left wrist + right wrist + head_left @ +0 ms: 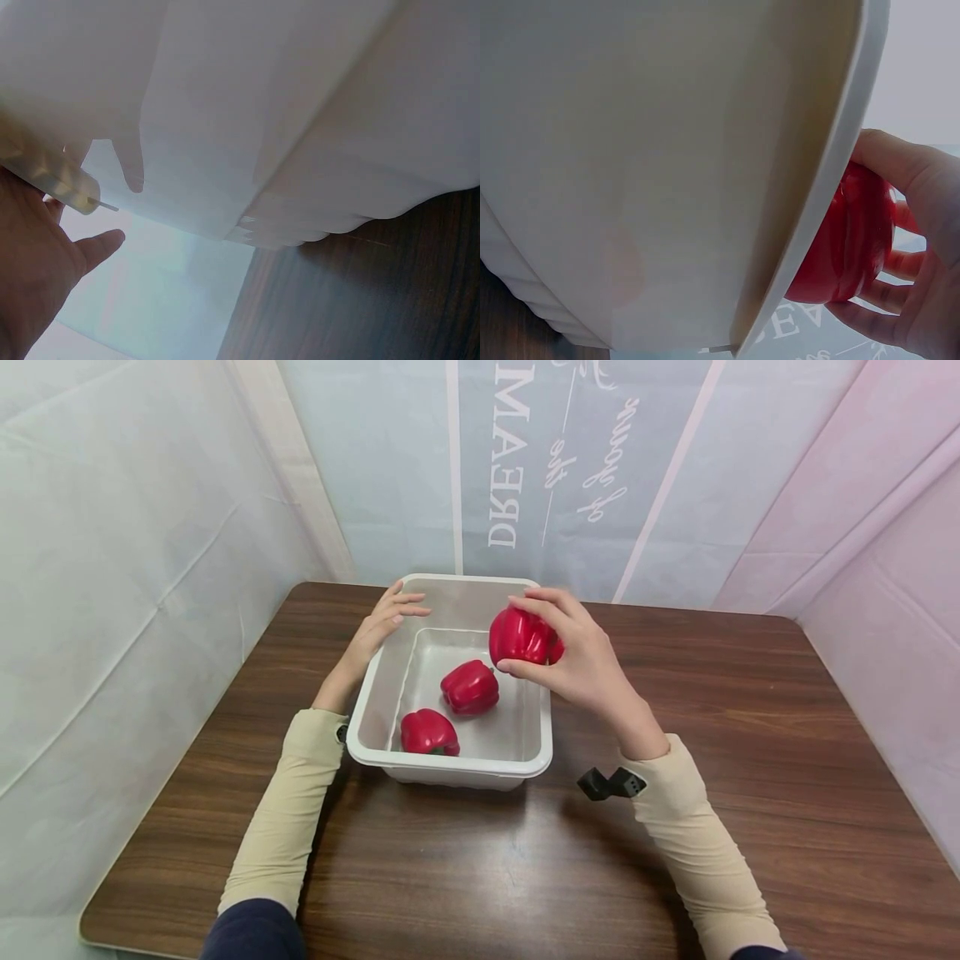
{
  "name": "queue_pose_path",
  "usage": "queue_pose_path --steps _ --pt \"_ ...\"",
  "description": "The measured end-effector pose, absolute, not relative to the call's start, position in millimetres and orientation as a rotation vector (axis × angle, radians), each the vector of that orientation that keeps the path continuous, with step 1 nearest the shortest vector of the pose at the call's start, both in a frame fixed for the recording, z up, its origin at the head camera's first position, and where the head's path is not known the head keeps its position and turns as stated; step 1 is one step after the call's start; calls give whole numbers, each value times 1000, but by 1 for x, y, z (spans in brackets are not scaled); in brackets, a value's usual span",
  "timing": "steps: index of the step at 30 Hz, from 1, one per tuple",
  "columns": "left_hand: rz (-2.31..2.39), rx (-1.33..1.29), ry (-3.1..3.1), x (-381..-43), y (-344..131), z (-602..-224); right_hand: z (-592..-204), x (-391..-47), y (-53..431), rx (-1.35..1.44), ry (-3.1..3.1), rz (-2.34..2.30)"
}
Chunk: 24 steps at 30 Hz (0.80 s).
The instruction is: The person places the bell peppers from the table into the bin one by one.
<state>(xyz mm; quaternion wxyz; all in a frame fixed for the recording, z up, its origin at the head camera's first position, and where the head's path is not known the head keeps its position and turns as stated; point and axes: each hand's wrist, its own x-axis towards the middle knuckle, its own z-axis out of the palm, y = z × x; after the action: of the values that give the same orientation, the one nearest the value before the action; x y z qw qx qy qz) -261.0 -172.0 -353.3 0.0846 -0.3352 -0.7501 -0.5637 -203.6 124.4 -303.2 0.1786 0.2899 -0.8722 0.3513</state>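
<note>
Fingers and thumb of my right hand [581, 652] grip a red bell pepper [519, 637] above the right side of a white plastic tub [450, 766]. In the right wrist view the same pepper [844, 236] shows past the tub's rim [840, 142], partly hidden by it. Two more red bell peppers lie inside the tub: one pepper [470, 687] near the middle, another pepper [429, 732] toward the near left corner. My left hand [375, 631] rests at the tub's left rim, its fingers extended over the edge. The left wrist view shows the tub's outer wall [225, 97] beside that hand [37, 262].
The tub stands on a brown wood-grain table [465, 868], toward its far edge. Behind it hangs a pale blue cloth [405, 468] with mirrored white lettering. White cloth [135, 568] encloses the left side, and pinkish cloth [870, 527] the right. A small black device [611, 783] sits at the right wrist.
</note>
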Motion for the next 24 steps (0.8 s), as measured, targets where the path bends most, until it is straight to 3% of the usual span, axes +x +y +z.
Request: queue_pose_path --steps 24 --pt "-1679 -1006 -2249 -262 -172 -353 -310 -207 118 851 -2479 958"
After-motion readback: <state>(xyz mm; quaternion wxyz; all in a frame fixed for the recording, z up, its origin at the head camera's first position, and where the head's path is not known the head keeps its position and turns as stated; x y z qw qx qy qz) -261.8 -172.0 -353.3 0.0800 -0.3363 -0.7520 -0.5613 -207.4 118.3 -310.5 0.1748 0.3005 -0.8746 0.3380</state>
